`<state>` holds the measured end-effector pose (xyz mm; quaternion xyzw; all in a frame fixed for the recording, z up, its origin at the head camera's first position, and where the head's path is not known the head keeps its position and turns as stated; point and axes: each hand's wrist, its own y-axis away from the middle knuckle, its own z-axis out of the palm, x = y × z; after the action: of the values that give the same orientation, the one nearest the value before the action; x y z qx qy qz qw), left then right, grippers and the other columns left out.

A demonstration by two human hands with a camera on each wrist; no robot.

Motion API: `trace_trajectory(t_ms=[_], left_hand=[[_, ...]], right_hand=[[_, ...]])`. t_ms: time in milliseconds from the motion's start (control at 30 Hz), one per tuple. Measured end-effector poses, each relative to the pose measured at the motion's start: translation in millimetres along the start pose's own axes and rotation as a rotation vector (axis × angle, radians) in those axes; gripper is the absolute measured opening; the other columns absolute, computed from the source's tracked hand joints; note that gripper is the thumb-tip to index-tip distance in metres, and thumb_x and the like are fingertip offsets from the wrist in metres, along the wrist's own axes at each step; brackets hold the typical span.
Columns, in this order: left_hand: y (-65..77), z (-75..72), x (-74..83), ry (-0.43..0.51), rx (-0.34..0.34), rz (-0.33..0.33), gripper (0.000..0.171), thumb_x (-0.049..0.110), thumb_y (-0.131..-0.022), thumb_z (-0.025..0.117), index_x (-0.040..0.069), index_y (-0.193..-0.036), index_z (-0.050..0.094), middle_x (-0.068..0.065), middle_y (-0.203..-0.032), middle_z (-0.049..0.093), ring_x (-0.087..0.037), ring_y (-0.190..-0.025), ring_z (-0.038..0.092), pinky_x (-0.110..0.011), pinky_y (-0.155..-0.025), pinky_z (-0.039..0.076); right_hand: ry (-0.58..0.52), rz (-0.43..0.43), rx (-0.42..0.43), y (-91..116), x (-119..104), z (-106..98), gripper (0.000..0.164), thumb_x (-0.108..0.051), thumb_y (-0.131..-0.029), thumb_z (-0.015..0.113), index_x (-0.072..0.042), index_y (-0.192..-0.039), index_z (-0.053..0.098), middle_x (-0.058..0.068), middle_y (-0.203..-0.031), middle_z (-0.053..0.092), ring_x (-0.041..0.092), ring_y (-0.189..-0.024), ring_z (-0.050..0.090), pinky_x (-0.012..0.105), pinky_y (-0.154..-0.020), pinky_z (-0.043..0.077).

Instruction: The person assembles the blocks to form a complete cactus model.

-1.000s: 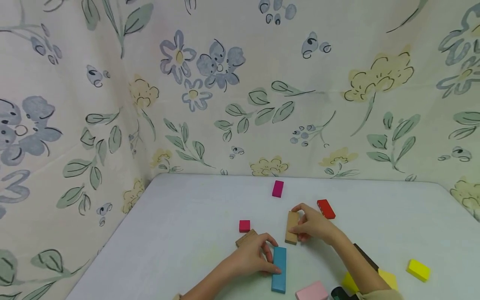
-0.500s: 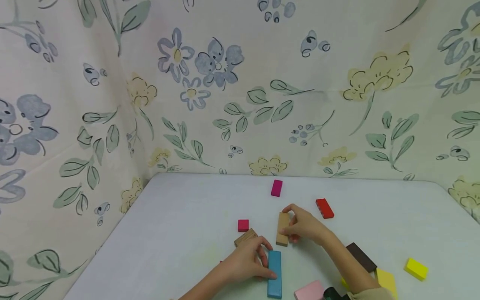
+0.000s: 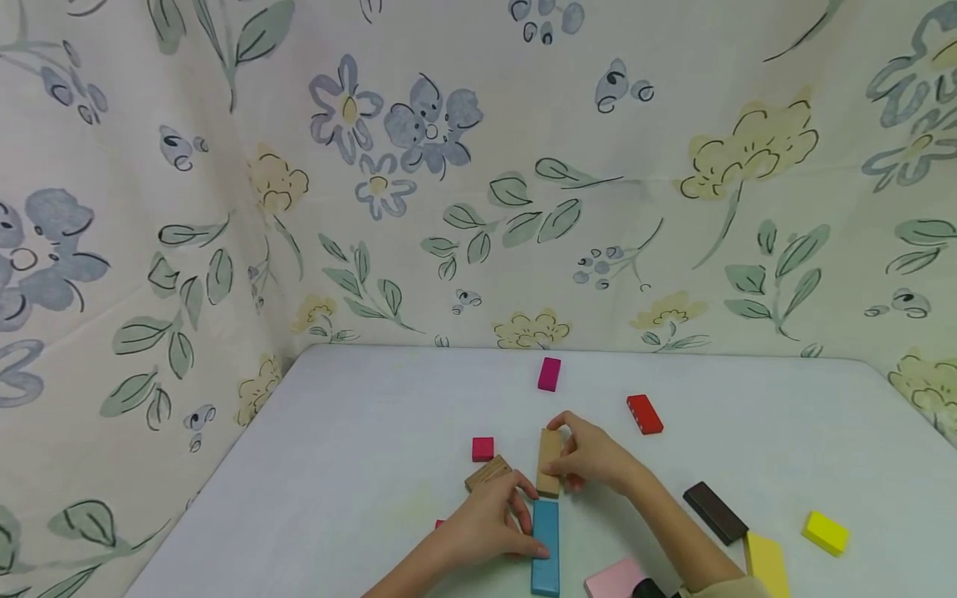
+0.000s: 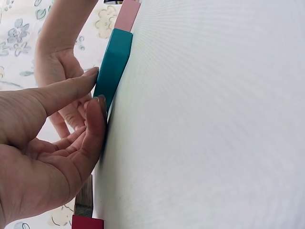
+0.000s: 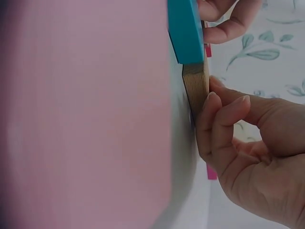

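A long blue block (image 3: 546, 548) lies lengthwise on the white table, and my left hand (image 3: 486, 519) grips it from the left. In the left wrist view, the thumb and a fingertip meet that blue block (image 4: 114, 62) near one end. Beyond its far end, my right hand (image 3: 598, 457) pinches a tan wooden block (image 3: 549, 461) between thumb and fingers. The two blocks stand end to end in a line, with only a thin line between them in the head view. Seen from the right wrist, the wooden block's (image 5: 194, 88) end sits right at the blue one's corner.
A brown wooden block (image 3: 488, 473) and a red cube (image 3: 483, 449) lie beyond the left hand. Farther back are magenta (image 3: 549, 374) and red (image 3: 645, 414) blocks. Dark brown (image 3: 715, 512), yellow (image 3: 826, 532) and pink (image 3: 613, 579) blocks lie right. Floral cloth (image 3: 478, 249) hangs behind.
My right hand has brought the tan block leftward and slightly nearer, up to the blue block's far end. The blue block has shifted slightly nearer in view, with the left hand still on it.
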<state>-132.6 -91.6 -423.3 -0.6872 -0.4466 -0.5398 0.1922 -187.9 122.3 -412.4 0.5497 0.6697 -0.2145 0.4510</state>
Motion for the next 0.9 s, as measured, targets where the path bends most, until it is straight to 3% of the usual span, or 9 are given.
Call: trace_trajectory(t_ms=[300, 900], left_hand=[[2.7, 3.9, 2.2, 0.046, 0.058, -0.039, 0.044, 0.001, -0.083, 0.089, 0.008, -0.115, 0.058, -0.003, -0.084, 0.065, -0.014, -0.057, 0.06, -0.02, -0.058, 0.048], [3.8, 4.0, 1.2, 0.038, 0.073, -0.053, 0.043, 0.002, -0.083, 0.089, 0.009, -0.112, 0.058, -0.004, -0.084, 0.065, -0.016, -0.056, 0.058, -0.02, -0.057, 0.047]], right_hand=[[0.003, 0.023, 0.005, 2.2, -4.2, 5.7, 0.054, -0.013, -0.091, 0.084, -0.002, -0.135, 0.054, 0.006, -0.074, 0.059, 0.017, -0.056, 0.057, 0.028, -0.062, 0.051], [-0.008, 0.002, -0.019, 7.2, -4.1, 3.6, 0.054, -0.01, -0.091, 0.083, -0.001, -0.135, 0.055, 0.006, -0.074, 0.059, 0.018, -0.055, 0.057, 0.03, -0.062, 0.051]])
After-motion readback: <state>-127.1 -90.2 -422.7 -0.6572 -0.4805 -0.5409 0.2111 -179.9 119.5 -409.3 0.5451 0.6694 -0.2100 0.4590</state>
